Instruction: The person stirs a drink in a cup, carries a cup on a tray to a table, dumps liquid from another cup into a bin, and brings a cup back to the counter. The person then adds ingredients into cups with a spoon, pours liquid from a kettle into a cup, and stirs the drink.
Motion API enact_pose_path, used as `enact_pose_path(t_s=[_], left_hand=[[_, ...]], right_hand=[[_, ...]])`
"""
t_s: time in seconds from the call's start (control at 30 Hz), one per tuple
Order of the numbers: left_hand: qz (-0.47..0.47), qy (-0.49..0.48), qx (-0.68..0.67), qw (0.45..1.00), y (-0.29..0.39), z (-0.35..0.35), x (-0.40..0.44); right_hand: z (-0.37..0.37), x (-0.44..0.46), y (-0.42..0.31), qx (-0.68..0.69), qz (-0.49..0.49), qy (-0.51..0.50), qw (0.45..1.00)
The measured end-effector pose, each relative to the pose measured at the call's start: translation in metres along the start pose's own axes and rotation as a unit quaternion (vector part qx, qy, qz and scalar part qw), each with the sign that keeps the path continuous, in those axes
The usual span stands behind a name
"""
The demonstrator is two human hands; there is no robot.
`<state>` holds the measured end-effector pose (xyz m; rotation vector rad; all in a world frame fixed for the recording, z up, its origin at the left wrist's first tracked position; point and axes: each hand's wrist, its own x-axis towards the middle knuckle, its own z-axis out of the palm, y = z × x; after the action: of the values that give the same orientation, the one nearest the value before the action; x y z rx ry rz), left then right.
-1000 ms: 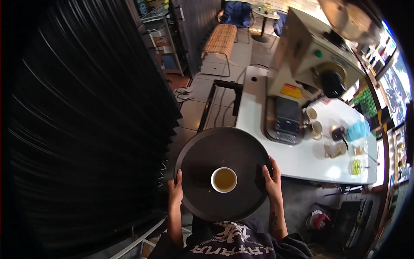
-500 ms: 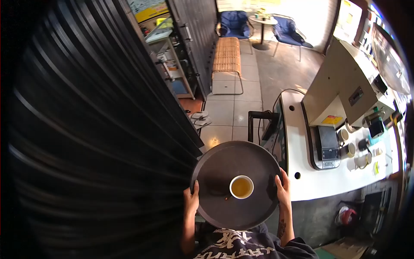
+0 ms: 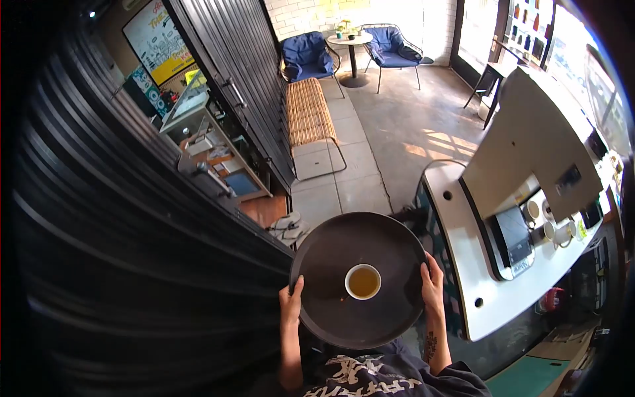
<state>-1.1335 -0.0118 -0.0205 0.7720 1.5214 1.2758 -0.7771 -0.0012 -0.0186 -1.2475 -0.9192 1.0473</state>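
Observation:
A round dark serving tray (image 3: 331,245) is held level in front of my body. On it, near the middle, stands a white cup (image 3: 363,282) with amber liquid inside. My left hand (image 3: 291,301) grips the tray's left rim, thumb on top and the other fingers hidden underneath. Across from it, my right hand (image 3: 432,281) holds the right rim, its thumb over the edge. Neither hand touches the cup.
A black corrugated metal wall (image 3: 132,264) runs close on my left. To the right is a white counter (image 3: 463,291) with a beige machine (image 3: 522,145) and several cups. Ahead stand a woven bench (image 3: 309,112), blue chairs (image 3: 307,59) and a round table (image 3: 350,38). Sandals (image 3: 289,226) lie by the doorway.
My view has turned to the right and lifted, and the counter's end has come closer beside me. The tray and cup stay in front of me, both hands still on the rim.

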Motion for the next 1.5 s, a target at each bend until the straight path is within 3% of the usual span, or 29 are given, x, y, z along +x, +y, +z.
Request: enact_pose_path(t_s=[0.2,0.33,0.37,0.4,0.47,0.5,0.53,0.6,0.77,0.87,0.9,1.0,1.2,1.27,1.3,1.4,1.47,1.5], left_hand=[[-0.011,-0.001,-0.004,1.0,0.046,0.043,0.107],[-0.003,-0.01,0.002,1.0,0.069,0.069,0.183],[-0.009,-0.013,0.013,1.0,0.079,0.076,0.198],[0.021,-0.025,0.004,0.999,0.08,0.081,0.219],[0.027,0.012,0.056,0.998,0.11,0.102,0.248],[0.015,0.001,0.029,0.999,0.113,0.107,0.269],[-0.008,-0.01,0.095,0.995,0.117,0.109,0.292],[0.031,-0.064,0.102,0.992,0.114,0.116,0.341],[0.042,-0.003,0.178,0.983,0.094,0.155,0.466],[0.067,-0.1,0.148,0.982,0.155,0.199,0.509],[0.078,-0.076,0.131,0.985,0.2,0.228,0.502],[0.104,-0.155,0.112,0.976,0.192,0.257,0.576],[0.081,-0.191,0.146,0.967,0.238,0.348,0.656],[0.086,-0.23,0.093,0.965,0.24,0.382,0.683],[0.124,-0.236,0.078,0.961,0.234,0.4,0.702],[0.066,-0.231,0.139,0.961,0.238,0.452,0.74],[0.117,-0.244,0.111,0.956,0.251,0.498,0.755],[0.075,-0.246,0.127,0.958,0.256,0.518,0.764]], right_hand=[[0.05,0.094,-0.012,-0.023,0.019,0.054,0.998],[0.07,0.159,-0.026,-0.02,0.023,0.037,0.999],[0.069,0.176,-0.006,-0.07,-0.045,0.057,0.995],[0.073,0.192,-0.002,-0.092,-0.047,0.077,0.992],[0.092,0.219,-0.022,-0.038,-0.024,0.078,0.996],[0.098,0.235,-0.021,-0.039,-0.027,0.084,0.995],[0.105,0.25,-0.024,-0.054,-0.027,0.099,0.993],[0.113,0.281,-0.019,-0.062,-0.039,0.116,0.991],[0.136,0.363,-0.01,-0.079,-0.053,0.167,0.981],[0.149,0.41,-0.012,-0.064,-0.046,0.202,0.976],[0.153,0.424,-0.017,-0.051,-0.023,0.211,0.976],[0.164,0.473,-0.036,-0.074,-0.056,0.241,0.966],[0.159,0.561,-0.041,-0.106,-0.057,0.3,0.946],[0.154,0.594,-0.046,-0.099,-0.052,0.313,0.943],[0.15,0.611,-0.047,-0.092,-0.051,0.319,0.942],[0.125,0.667,-0.04,-0.106,-0.055,0.331,0.936],[0.105,0.708,-0.041,-0.122,-0.057,0.337,0.932],[0.095,0.729,-0.046,-0.111,-0.061,0.332,0.935]])
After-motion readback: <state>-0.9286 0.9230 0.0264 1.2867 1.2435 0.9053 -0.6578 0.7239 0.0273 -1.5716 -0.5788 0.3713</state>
